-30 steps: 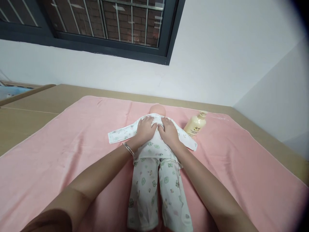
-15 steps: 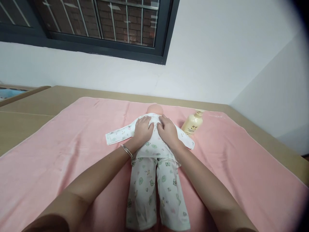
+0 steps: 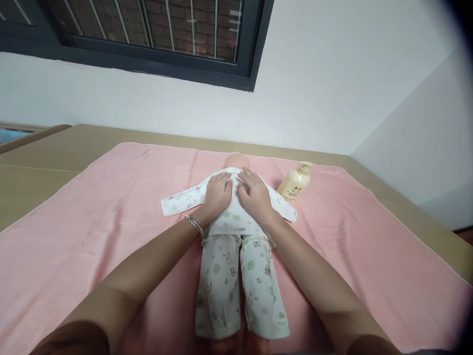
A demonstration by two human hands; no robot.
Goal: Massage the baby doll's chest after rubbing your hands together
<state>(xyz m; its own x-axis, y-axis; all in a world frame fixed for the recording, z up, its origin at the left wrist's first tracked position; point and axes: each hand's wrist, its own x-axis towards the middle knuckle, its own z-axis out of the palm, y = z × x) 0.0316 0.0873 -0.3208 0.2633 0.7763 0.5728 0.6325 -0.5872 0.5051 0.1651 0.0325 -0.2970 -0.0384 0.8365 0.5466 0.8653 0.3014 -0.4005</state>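
One doll (image 3: 236, 217) lies lengthwise on one pink towel (image 3: 92, 217), head (image 3: 236, 161) away from the camera, legs toward it. It wears a white printed shirt (image 3: 232, 222) and matching trousers (image 3: 240, 286); two trouser legs side by side, two sleeves spread out flat to either side.

Two hands on the doll's upper body, palms down, side by side, nearly touching at the middle. Left hand (image 3: 217, 195): flat on the shirt, fingers (image 3: 221, 181) stretched and slightly apart, gripping nothing. One metal bangle (image 3: 194, 225) on the left wrist. Right hand (image 3: 254, 195): also flat on the shirt, fingers (image 3: 247, 176) spread toward the collar, nothing clamped.

One cream pump bottle (image 3: 294, 183) lies tilted on the towel just beside the doll's sleeve on the right, apart from both hands.

Towel covers a tan table (image 3: 44, 162). Behind: white wall (image 3: 332, 88), one dark-framed window (image 3: 148, 34) with bars and brick seen through it.
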